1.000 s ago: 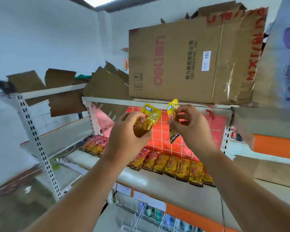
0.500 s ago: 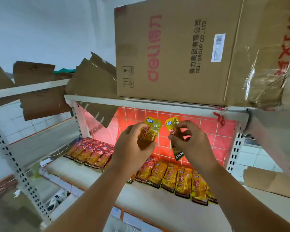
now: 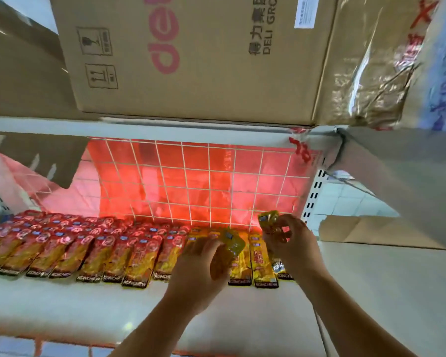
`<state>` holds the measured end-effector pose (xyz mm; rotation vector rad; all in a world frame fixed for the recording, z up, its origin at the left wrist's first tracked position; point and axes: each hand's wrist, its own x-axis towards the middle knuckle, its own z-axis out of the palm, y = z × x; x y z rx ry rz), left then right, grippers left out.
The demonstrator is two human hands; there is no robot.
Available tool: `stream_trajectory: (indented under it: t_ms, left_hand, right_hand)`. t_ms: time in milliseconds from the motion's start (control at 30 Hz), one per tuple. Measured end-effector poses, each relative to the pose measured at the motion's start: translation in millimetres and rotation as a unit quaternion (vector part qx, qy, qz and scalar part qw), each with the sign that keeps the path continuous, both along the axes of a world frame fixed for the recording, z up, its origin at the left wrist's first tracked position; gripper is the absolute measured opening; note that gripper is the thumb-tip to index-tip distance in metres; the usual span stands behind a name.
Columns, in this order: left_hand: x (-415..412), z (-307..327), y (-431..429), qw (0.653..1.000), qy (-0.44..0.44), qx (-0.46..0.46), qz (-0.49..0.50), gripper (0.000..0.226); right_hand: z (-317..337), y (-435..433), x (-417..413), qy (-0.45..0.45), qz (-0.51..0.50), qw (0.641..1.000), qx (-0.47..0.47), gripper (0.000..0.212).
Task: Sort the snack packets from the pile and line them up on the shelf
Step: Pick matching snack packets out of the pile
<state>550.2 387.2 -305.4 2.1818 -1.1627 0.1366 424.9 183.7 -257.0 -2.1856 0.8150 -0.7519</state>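
Both bare forearms (image 3: 152,328) reach forward, apart. The left hand (image 3: 202,264) curls round a crinkled yellow foil packet (image 3: 232,242); the right hand (image 3: 292,247), slightly higher, pinches a second yellow packet (image 3: 268,220).

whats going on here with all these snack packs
A person is stocking snack packets on a white shelf. The left grip holds a yellow packet low over the row, and the right grip pinches a second yellow packet beside it. Red packets already line the left side and laid yellow packets the right. A cardboard box sits on the level above.
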Motion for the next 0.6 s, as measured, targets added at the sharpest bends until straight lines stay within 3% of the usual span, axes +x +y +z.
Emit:
stream_trajectory:
  t_ms: [267,600]
  left_hand:
    - [16,-61,-20,0.983,-0.081,0.102,-0.127,0.052]
    - [16,-84,-15,0.968,-0.115,0.060,-0.214,0.049]
  right_hand:
    - [-79,-12,-14,0.057,-0.165,0.985,0.009,0.028]
    - [-108,-13,-10,0.162,-0.240,0.957,-0.002,0.040]
